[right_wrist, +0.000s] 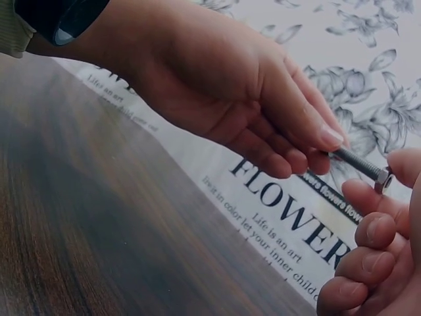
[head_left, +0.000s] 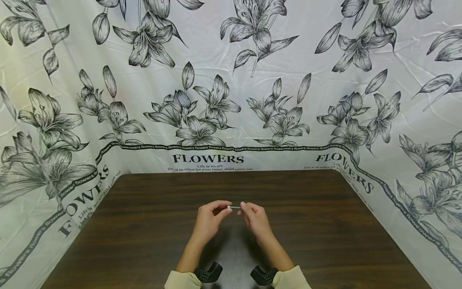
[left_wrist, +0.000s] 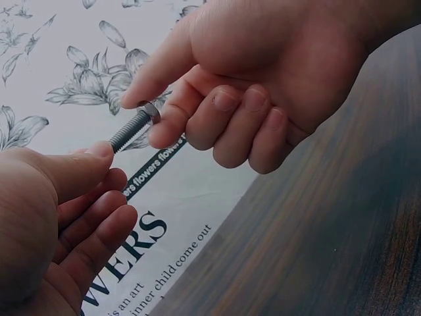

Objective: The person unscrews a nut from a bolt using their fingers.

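Note:
A threaded metal bolt [head_left: 235, 207] spans the small gap between both hands, above the tabletop. My left hand [head_left: 207, 222] pinches its shank between thumb and index finger, hiding that end. At the other end of the bolt [left_wrist: 130, 130] is a shiny hexagonal piece. The thumb and index finger of my right hand [head_left: 258, 220] meet this hexagonal piece [right_wrist: 383, 179] from both sides. In the left wrist view, the other fingers of the right hand [left_wrist: 263, 85] are curled toward the palm, free of the bolt.
A dark brown wooden table [head_left: 151, 233] lies beneath the hands. White cloth [head_left: 231, 120] with black flower prints and lettering surrounds its back and sides. Each wrist wears a black camera mount, the left mount [head_left: 209, 273] and the right mount [head_left: 263, 276], just beyond the pale sleeves.

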### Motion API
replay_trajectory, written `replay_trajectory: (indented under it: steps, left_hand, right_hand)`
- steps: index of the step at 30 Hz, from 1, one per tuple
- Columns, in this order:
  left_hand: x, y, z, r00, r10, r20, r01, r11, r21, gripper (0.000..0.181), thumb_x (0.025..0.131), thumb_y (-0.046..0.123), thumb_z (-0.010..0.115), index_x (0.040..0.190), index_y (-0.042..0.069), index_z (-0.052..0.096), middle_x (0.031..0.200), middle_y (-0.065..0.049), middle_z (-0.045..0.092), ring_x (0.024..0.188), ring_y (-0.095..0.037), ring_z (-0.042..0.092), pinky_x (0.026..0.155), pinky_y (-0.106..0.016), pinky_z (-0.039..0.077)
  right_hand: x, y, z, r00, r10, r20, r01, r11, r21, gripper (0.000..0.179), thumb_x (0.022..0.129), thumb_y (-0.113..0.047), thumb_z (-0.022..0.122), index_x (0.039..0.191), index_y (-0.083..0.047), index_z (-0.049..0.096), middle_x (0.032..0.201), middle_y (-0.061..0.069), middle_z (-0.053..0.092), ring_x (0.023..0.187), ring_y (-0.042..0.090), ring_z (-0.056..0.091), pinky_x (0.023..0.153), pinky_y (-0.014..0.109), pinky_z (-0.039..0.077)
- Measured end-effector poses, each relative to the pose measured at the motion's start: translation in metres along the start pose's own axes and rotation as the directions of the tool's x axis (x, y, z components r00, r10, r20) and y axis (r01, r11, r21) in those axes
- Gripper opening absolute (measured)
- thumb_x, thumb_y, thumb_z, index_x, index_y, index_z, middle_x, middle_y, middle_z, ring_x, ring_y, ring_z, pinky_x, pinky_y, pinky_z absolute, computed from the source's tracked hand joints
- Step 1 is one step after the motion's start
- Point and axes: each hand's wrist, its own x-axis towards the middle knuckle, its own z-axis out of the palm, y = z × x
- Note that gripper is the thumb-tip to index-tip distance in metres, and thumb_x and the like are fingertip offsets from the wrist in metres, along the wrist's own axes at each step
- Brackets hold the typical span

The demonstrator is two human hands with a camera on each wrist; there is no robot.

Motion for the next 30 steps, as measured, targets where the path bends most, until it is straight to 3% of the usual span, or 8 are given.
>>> replay_trajectory:
  steps: [2, 8, 12, 19, 30]
  left_hand:
    - [0.0002, -0.0004, -0.0001, 1.000, 0.000, 0.003, 0.000, 1.000, -0.004, 0.014, 0.083, -0.004, 0.073, 0.095, 0.002, 0.074, 0.088, -0.012, 0.071, 0.077, -0.024, 0.067, 0.069, -0.028, 0.054]
    - [0.0013, -0.0008, -0.0003, 1.000, 0.004, 0.004, -0.004, 1.000, -0.017, 0.014, 0.082, -0.005, 0.073, 0.094, 0.002, 0.073, 0.086, -0.010, 0.071, 0.076, -0.021, 0.066, 0.069, -0.028, 0.054]
    - [0.0013, -0.0009, -0.0002, 1.000, 0.003, 0.002, -0.003, 1.000, -0.016, 0.014, 0.082, -0.005, 0.073, 0.094, 0.002, 0.073, 0.086, -0.011, 0.071, 0.075, -0.021, 0.066, 0.069, -0.028, 0.054]
    - [0.0013, -0.0003, -0.0008, 1.000, 0.006, 0.000, -0.006, 1.000, -0.008, 0.013, 0.082, -0.005, 0.073, 0.095, -0.001, 0.073, 0.085, -0.012, 0.070, 0.075, -0.021, 0.065, 0.068, -0.027, 0.053]
    - [0.0007, 0.0006, -0.0014, 1.000, 0.009, -0.010, -0.009, 1.000, 0.012, 0.013, 0.082, -0.004, 0.073, 0.096, -0.003, 0.073, 0.084, -0.010, 0.070, 0.073, -0.021, 0.065, 0.066, -0.028, 0.053]
  right_hand:
    - [0.0007, 0.0005, -0.0005, 1.000, 0.001, -0.001, -0.001, 1.000, 0.011, 0.032, 0.101, -0.017, 0.053, 0.079, 0.005, 0.064, 0.052, 0.001, 0.038, 0.041, 0.005, 0.030, 0.040, 0.019, 0.024]
    - [0.0009, -0.0014, -0.0012, 1.000, 0.001, -0.004, -0.001, 0.999, 0.042, 0.028, 0.099, -0.010, 0.056, 0.090, 0.015, 0.061, 0.054, 0.001, 0.039, 0.043, 0.006, 0.033, 0.040, 0.019, 0.025]
    - [0.0004, -0.0023, -0.0007, 1.000, -0.011, -0.012, 0.012, 0.998, 0.058, 0.020, 0.098, -0.007, 0.057, 0.089, 0.010, 0.063, 0.055, 0.000, 0.040, 0.044, 0.006, 0.033, 0.040, 0.020, 0.026]
    - [-0.0002, -0.0015, -0.0020, 0.998, -0.058, 0.018, 0.056, 0.995, 0.082, 0.020, 0.098, -0.003, 0.056, 0.102, 0.017, 0.060, 0.057, -0.001, 0.039, 0.044, 0.004, 0.033, 0.041, 0.019, 0.026]
    - [-0.0007, 0.0008, -0.0034, 0.993, -0.106, 0.044, 0.101, 0.990, 0.094, 0.018, 0.096, 0.001, 0.056, 0.108, 0.014, 0.060, 0.057, 0.000, 0.039, 0.044, 0.004, 0.034, 0.043, 0.019, 0.029]
